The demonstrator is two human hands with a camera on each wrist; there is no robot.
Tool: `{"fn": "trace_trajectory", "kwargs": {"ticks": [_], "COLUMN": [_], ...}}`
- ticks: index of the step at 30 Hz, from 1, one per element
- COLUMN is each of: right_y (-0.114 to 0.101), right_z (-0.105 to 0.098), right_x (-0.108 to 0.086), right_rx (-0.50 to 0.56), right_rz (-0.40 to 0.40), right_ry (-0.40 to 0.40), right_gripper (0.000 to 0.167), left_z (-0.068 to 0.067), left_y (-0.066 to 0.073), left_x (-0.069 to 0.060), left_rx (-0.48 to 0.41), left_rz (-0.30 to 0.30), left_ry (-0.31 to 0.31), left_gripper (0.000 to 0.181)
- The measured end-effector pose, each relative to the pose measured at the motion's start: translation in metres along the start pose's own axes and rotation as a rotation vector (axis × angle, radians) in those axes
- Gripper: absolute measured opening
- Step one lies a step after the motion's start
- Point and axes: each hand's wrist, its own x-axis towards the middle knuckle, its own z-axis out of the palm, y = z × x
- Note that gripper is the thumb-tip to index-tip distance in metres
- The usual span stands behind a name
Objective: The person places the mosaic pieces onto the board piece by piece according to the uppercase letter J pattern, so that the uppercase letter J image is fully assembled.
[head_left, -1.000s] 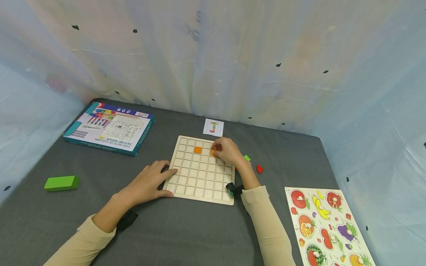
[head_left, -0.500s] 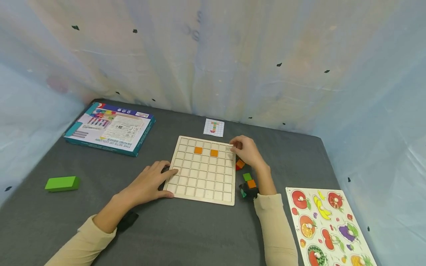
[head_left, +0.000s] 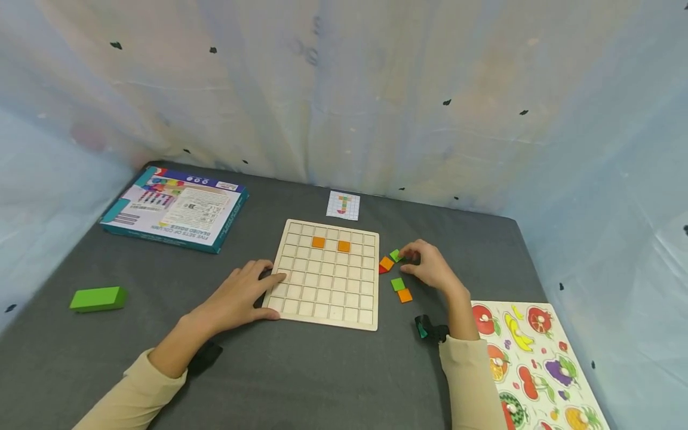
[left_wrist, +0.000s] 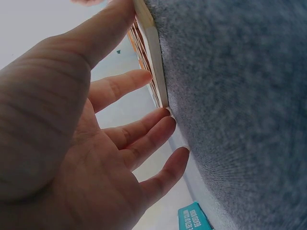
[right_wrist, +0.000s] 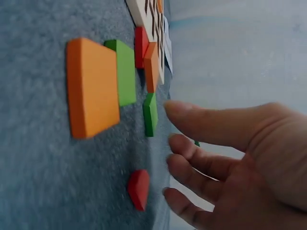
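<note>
A square wooden grid board (head_left: 322, 295) lies mid-table, with two orange tiles (head_left: 318, 242) set in its upper rows. My left hand (head_left: 236, 298) rests at the board's left edge, fingers spread and touching it. Off the right edge, my right hand (head_left: 430, 266) hovers beside a green tile (head_left: 395, 255), thumb and fingers apart with nothing between them in the right wrist view. Around it lie an orange tile (head_left: 386, 263) over a red piece (head_left: 383, 270), another green tile (head_left: 398, 284) touching an orange one (head_left: 405, 295), and a red curved piece (right_wrist: 139, 189).
Behind the board lies a pattern card (head_left: 343, 205). A boxed toy (head_left: 177, 206) sits at the back left, a green block (head_left: 98, 298) at the left. The fruit puzzle (head_left: 537, 358) lies front right, partly under my right sleeve.
My right hand has let go of the second orange tile on the board, then moved right and toward me to the loose tiles. My left hand has stayed put.
</note>
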Motion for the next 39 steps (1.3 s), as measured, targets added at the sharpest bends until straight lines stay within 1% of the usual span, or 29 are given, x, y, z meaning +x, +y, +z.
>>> {"fn": "trace_trajectory", "kwargs": {"ticks": [5, 8, 12, 18, 28, 34, 39], "right_y": [0.001, 0.001, 0.001, 0.000, -0.002, -0.001, -0.001], "right_z": [0.002, 0.004, 0.006, 0.008, 0.010, 0.012, 0.012], "right_x": [-0.010, -0.013, -0.014, -0.014, -0.013, -0.013, -0.014], "right_rx": [0.045, 0.044, 0.036, -0.015, -0.069, -0.058, -0.041], "right_rz": [-0.041, -0.055, -0.064, -0.067, -0.066, -0.063, -0.045], "right_ry": [-0.119, -0.149, -0.134, -0.120, -0.122, -0.117, -0.122], "right_gripper": [0.020, 0.022, 0.021, 0.019, 0.016, 0.016, 0.017], "left_z": [0.001, 0.002, 0.002, 0.002, 0.003, 0.003, 0.003], "left_y": [-0.001, -0.002, -0.002, -0.002, -0.003, -0.002, -0.002], "left_x": [0.000, 0.000, 0.000, 0.000, 0.000, 0.000, 0.000], "left_rx": [0.004, 0.006, 0.003, 0.003, 0.005, 0.001, 0.003], "left_rz": [0.006, 0.008, 0.006, -0.001, 0.001, 0.004, 0.005], "left_ry": [0.007, 0.010, 0.009, 0.002, 0.009, 0.015, 0.010], "left_gripper": [0.079, 0.080, 0.080, 0.080, 0.080, 0.080, 0.080]}}
